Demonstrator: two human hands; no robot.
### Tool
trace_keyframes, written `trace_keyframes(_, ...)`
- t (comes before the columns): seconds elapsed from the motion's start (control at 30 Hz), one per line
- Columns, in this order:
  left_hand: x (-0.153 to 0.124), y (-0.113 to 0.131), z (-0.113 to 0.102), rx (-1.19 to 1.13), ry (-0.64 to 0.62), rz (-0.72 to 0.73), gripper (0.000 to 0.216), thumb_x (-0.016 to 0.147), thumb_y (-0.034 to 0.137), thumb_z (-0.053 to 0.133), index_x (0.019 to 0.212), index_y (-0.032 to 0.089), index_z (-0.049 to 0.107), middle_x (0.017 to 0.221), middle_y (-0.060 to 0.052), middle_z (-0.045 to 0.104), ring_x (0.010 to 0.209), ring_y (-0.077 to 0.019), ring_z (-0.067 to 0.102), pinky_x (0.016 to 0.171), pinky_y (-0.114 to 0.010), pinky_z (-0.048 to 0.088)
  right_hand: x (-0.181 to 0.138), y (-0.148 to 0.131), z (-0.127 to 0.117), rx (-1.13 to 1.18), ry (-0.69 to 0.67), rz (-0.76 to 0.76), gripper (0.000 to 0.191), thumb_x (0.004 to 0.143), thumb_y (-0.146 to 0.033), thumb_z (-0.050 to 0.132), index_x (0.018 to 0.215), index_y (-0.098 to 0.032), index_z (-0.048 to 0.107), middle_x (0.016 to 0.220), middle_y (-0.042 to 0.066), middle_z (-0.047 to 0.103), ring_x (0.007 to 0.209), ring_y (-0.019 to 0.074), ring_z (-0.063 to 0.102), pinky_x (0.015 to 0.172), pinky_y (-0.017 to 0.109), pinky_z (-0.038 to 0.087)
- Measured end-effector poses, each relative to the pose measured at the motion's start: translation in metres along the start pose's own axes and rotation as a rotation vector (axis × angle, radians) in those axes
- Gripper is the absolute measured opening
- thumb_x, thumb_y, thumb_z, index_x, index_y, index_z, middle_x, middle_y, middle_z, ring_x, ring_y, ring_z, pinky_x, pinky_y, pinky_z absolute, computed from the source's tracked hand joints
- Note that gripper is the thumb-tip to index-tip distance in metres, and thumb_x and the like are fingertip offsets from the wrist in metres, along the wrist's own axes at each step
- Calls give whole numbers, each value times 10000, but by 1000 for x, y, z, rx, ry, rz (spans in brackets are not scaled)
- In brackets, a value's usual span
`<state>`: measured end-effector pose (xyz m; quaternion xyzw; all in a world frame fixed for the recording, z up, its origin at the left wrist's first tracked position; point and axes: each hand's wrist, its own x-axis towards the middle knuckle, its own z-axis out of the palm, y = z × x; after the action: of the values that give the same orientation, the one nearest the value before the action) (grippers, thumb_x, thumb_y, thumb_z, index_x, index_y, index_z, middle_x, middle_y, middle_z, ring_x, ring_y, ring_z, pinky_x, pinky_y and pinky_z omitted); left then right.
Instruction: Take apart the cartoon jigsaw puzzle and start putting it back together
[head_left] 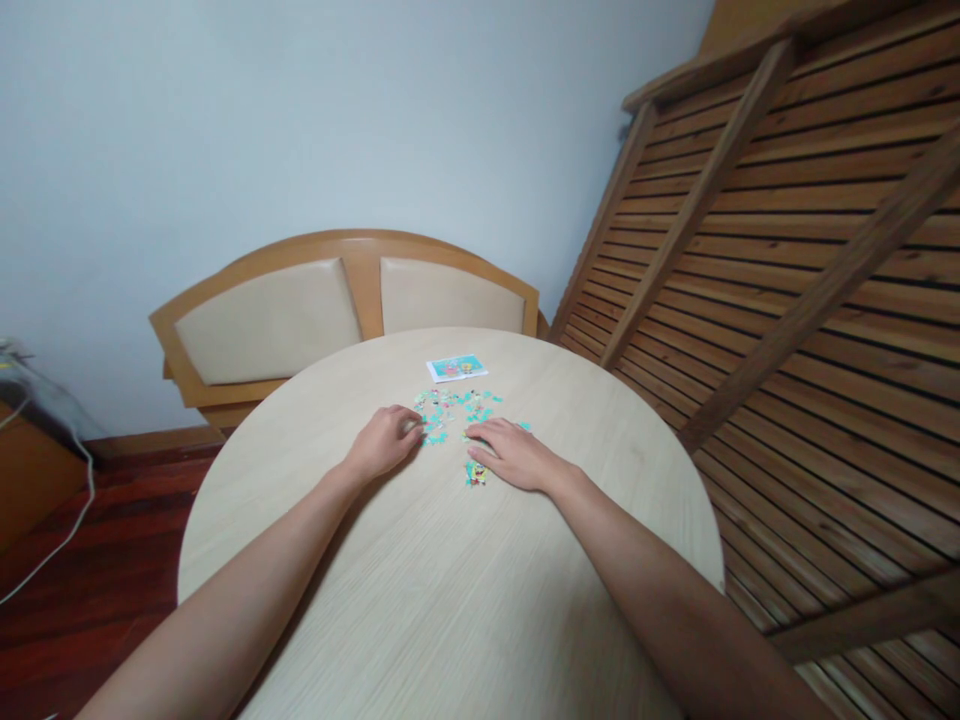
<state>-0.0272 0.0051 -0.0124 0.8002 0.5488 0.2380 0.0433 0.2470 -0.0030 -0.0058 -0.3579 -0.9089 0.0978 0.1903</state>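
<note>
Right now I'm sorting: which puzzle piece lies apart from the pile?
The yellow puzzle piece beside the right hand, nearer you than the turquoise pile.

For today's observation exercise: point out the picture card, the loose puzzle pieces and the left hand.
picture card (457,368), head view, its middle.
loose puzzle pieces (456,405), head view, centre of the scatter.
left hand (386,440), head view, its back.

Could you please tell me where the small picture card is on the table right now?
In the head view, the picture card lies flat on the round table's far side, just beyond the loose puzzle pieces.
</note>
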Motion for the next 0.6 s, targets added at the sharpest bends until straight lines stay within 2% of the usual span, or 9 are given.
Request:
trace_keyframes(0.07, -2, 12, 6, -51, 0, 161, 305, 951, 341, 497, 1122, 186, 695, 1155, -97, 700, 1107, -246, 612, 1034, -398, 450, 0, 1, 2, -11, 9, 0, 398, 1008, -417, 446, 1290, -184, 603, 1282, 124, 651, 1226, 251, 545, 1057, 412, 405)
trace_keyframes(0.17, -5, 32, 11, -60, -79, 393, 342, 984, 344, 486, 1254, 196, 635, 1285, -94, 647, 1216, -243, 550, 1086, -418, 410, 0, 2, 4, -22, 21, 9, 443, 1002, -429, 456, 1333, -159, 572, 1305, 142, 635, 1233, 256, 544, 1064, 407, 401)
trace_keyframes(0.23, -8, 42, 11, -41, -142, 491, 367, 1010, 346, 443, 1311, 205, 599, 1323, -96, 625, 1243, -244, 529, 1102, -433, 391, -1, 3, 4, -25, 22, 19, 454, 997, -432, 466, 1343, -153, 563, 1304, 148, 634, 1236, 258, 542, 1059, 407, 403)
trace_keyframes(0.33, -10, 50, 10, -8, -185, 538, 391, 1028, 362, 403, 1340, 203, 577, 1332, -103, 616, 1252, -254, 514, 1103, -444, 384, -1, 3, 2, -35, 24, 27, 432, 995, -430, 473, 1307, -156, 593, 1266, 147, 651, 1221, 256, 547, 1043, 404, 410)
trace_keyframes(0.47, -12, 51, 10, 22, -168, 533, 408, 1028, 404, 396, 1339, 210, 577, 1325, -113, 610, 1250, -272, 508, 1101, -465, 382, -1, 5, -2, -70, 31, 12, 395, 1009, -421, 441, 1256, -188, 643, 1207, 114, 685, 1195, 250, 551, 1040, 405, 406)
trace_keyframes(0.6, -12, 51, 12, 23, -165, 540, 408, 1030, 400, 387, 1332, 201, 578, 1315, -119, 603, 1236, -270, 510, 1098, -456, 385, 0, 6, 0, -90, 31, -19, 411, 1019, -424, 412, 1279, -213, 650, 1249, 108, 669, 1207, 250, 535, 1049, 419, 397)
